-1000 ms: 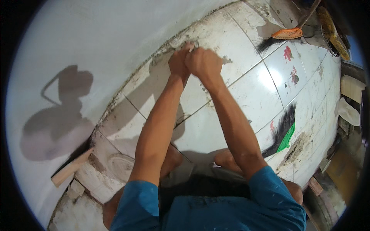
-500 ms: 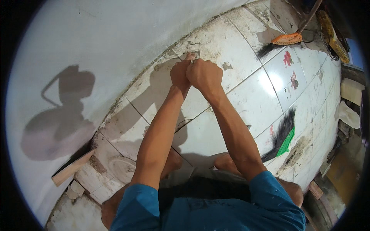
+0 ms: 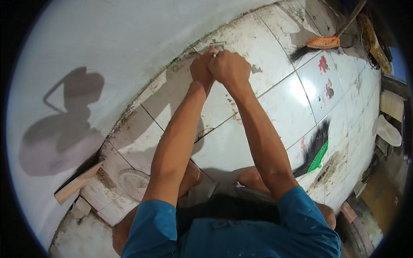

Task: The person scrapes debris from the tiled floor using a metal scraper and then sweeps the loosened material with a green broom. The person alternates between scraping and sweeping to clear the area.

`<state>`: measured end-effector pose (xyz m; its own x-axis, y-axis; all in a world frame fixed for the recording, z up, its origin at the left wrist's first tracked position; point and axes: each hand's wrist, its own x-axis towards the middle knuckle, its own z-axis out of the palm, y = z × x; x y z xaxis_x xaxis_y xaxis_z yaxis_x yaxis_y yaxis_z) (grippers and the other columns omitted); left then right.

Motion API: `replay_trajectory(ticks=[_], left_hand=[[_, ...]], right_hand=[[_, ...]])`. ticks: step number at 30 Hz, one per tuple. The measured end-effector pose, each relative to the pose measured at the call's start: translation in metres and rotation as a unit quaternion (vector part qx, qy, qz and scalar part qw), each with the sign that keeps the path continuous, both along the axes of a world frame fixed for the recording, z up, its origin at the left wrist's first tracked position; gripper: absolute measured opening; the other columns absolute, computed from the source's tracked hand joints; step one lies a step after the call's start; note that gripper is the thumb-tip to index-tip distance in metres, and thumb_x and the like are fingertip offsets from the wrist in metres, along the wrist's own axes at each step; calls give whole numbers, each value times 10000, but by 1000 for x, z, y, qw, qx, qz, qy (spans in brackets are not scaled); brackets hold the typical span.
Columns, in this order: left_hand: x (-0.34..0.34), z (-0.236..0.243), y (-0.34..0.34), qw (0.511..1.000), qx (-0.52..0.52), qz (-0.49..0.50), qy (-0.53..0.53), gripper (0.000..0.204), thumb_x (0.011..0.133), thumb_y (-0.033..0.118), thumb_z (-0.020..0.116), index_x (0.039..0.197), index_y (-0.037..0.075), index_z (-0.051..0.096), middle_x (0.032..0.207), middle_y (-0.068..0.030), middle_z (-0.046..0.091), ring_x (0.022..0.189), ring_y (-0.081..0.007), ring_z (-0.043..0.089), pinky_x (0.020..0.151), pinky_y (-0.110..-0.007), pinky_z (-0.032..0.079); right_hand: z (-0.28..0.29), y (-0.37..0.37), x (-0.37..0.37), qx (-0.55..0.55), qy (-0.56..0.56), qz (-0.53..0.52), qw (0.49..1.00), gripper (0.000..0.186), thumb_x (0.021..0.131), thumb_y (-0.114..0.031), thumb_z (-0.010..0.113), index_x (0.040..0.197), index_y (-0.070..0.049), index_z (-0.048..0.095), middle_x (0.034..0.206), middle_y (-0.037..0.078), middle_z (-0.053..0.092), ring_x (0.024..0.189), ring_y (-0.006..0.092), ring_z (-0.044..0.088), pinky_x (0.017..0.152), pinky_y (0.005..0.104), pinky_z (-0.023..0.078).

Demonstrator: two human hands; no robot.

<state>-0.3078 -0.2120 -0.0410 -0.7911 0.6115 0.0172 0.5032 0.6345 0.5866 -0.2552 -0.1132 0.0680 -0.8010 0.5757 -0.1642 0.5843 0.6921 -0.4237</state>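
Observation:
Both of my arms reach forward to the dirty white tiled floor (image 3: 266,103) near the wall's foot. My left hand (image 3: 202,68) and my right hand (image 3: 232,66) are closed side by side, touching, around a scraper. Just past the knuckles, the scraper's flat grey blade (image 3: 220,45) shows against the stained tile. Its handle is mostly hidden inside my fingers. Dark grime and flaked patches mark the tiles around the blade.
The white wall (image 3: 120,51) rises on the left. An orange broom head (image 3: 323,42) lies at far right, and a green broom head (image 3: 318,157) nearer. A wooden board (image 3: 77,185) leans at the left by a round drain cover (image 3: 132,184). Clutter lines the right edge.
Both hands have slid slightly farther forward along the floor, with the blade still ahead of them. The brooms stay put.

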Motion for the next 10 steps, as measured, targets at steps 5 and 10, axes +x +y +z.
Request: replay_trajectory(ticks=[5,10], left_hand=[[9,1,-7,997,37,28,-59,452,1013,386,630,1442,250,679,1242,-163,786,1116,-442,744,924,-536,615],[-9,-11,-5,999,-19,28,-2,545,1004,500,652,1501,275,647,1456,-175,703,1163,-420,739,1041,-522,593]], right_hand=[[6,-13,13,-9,-21,-4,1000,386,942,-333,634,823,-13,815,785,290,759,732,468,778,683,541,631],[-2,-7,-4,14,4,11,1000,413,945,-374,646,829,-18,820,778,281,762,753,488,779,708,550,637]])
